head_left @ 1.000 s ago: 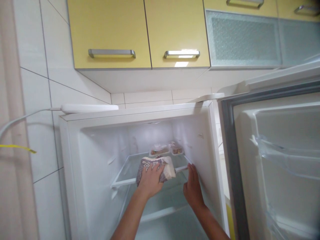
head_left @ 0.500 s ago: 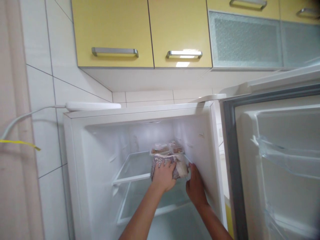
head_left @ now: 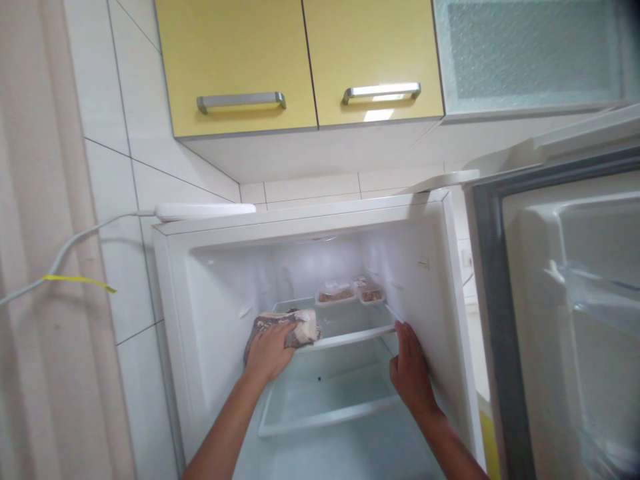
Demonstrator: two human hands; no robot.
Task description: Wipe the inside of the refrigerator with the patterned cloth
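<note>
Seven o'clock: matt cloth (head_left: 306, 328). Six: smooth, glassy shelf (head_left: 345, 321). One: glossy cabinet door (head_left: 373, 47), metal-looking handle (head_left: 382, 91). Two: pebbled pane (head_left: 530, 57).

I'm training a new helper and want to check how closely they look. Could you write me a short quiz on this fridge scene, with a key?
1. Multiple choice: what lies under the fingers of the left hand?
A. a glass bottle
B. a patterned cloth
C. a metal spoon

2. True or false: the right hand is at the right end of the front edge of the upper shelf.

3. Count: how many food trays sit toward the back of that shelf?

Key: 1. B. 2. True. 3. Two, side by side.
</note>
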